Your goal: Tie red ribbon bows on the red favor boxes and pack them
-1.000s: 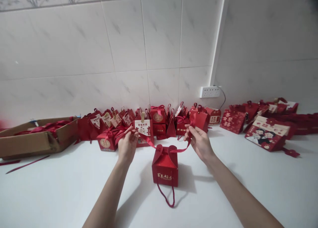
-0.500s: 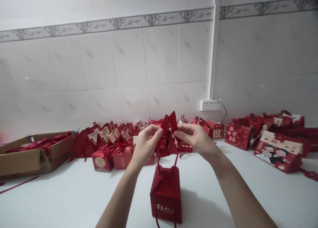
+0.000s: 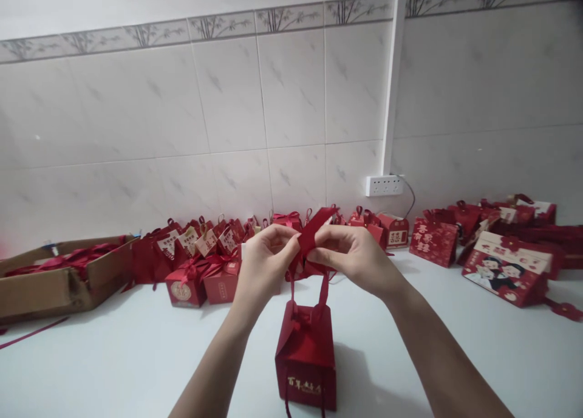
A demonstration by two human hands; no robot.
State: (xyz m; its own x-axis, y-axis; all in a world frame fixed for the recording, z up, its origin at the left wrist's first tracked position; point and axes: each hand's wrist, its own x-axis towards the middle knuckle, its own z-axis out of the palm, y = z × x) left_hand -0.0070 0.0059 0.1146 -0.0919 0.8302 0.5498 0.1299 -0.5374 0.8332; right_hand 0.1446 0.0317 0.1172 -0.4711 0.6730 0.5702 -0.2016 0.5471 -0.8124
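Observation:
A small red gift box (image 3: 306,351) with gold lettering on its front stands upright on the white table before me. Red ribbon (image 3: 314,231) rises from its top into both hands, and two strands hang down its front. Finger and thumb of my left hand (image 3: 268,257) pinch the ribbon above the box. From the other side, my right hand (image 3: 350,254) pinches it as well, close to the left fingertips. The two ribbon ends now cross between the hands. Whether a loop has formed there is hidden by the fingers.
Several finished-looking red gift boxes (image 3: 223,281) line the wall behind my hands. More red boxes (image 3: 507,269) stand at the right. A cardboard box (image 3: 36,293) holding red ribbons sits at the left. A white power strip (image 3: 385,186) is mounted on the tiled wall.
The ribbon ends, which stood up side by side, now cross, one slanting to the upper right. My hands have drawn slightly closer together. The box stays in place.

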